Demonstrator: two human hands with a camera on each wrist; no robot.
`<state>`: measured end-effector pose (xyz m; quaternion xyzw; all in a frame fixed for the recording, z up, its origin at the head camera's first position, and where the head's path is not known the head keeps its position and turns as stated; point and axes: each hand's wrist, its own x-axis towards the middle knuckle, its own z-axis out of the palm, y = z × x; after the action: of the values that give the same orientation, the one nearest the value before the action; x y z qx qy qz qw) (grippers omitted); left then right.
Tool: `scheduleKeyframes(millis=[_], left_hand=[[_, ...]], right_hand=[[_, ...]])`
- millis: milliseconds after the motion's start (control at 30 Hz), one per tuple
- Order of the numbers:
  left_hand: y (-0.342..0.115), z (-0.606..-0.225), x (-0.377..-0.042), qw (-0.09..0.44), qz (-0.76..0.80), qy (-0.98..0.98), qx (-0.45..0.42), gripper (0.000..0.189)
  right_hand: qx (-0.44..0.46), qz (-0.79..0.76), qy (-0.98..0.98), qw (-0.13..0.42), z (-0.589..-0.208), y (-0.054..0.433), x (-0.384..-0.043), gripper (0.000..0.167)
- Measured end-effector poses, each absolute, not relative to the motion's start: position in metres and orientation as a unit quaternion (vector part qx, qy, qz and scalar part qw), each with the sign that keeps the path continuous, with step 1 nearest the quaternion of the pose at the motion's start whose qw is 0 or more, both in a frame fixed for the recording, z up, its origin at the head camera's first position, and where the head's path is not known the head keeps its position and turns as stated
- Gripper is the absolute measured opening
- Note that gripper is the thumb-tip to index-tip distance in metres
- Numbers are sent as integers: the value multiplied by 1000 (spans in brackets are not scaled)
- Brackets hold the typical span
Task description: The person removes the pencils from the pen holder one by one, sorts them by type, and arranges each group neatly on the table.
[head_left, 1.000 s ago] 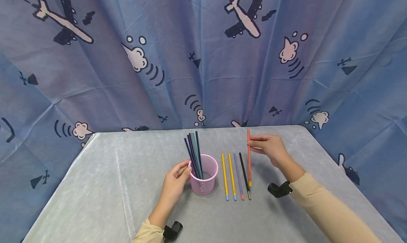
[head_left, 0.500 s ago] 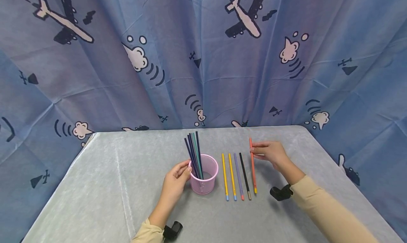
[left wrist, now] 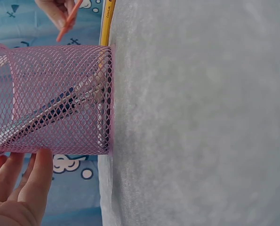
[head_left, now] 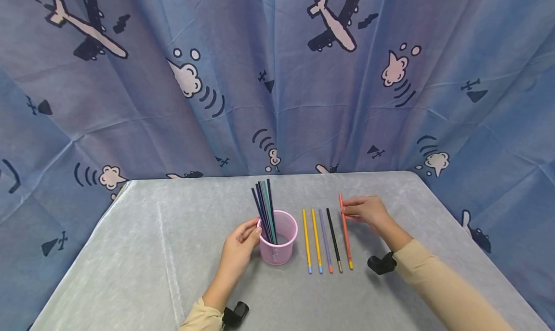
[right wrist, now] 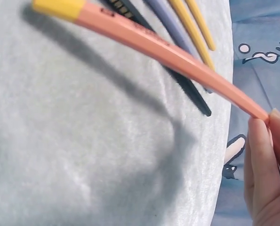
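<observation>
My left hand (head_left: 240, 244) holds the rim of a pink mesh pencil cup (head_left: 282, 255) at its left side. Several dark blue and teal pencils (head_left: 263, 210) lean to the left inside the cup. Between thumb and fingertips, my right hand (head_left: 367, 210) pinches an orange pencil (head_left: 346, 234) near its far end. Its yellow-tipped end points toward me, and the right wrist view shows a shadow apart from it on the cloth. Left of it lie a black pencil (head_left: 334, 239), a purple pencil (head_left: 325, 239) and two yellow pencils (head_left: 316, 239), side by side.
A pale grey cloth (head_left: 195, 225) covers the table. Behind its far edge hangs a blue curtain (head_left: 243, 80) printed with airplanes. Both wrists wear a black camera (head_left: 381, 263).
My right hand has moved toward me and down with the orange pencil, which now lies right of the black pencil instead of overlapping it. The left hand and cup have stayed in place.
</observation>
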<state>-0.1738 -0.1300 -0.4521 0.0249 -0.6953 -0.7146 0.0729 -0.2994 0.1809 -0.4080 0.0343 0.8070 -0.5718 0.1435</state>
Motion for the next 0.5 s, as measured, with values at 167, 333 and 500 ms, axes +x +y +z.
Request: scheduleKeyframes(millis=[167, 333, 500], left_hand=[[-130, -452, -174, 72, -713, -697, 24, 39], [-130, -451, -172, 74, -712, -698, 24, 38], [-130, -450, -172, 75, -711, -699, 24, 39]], right_hand=[[36, -569, 806, 156, -413, 181, -301, 43], [44, -575, 800, 165, -419, 179, -302, 42], [58, -571, 801, 170, -424, 178, -305, 42]])
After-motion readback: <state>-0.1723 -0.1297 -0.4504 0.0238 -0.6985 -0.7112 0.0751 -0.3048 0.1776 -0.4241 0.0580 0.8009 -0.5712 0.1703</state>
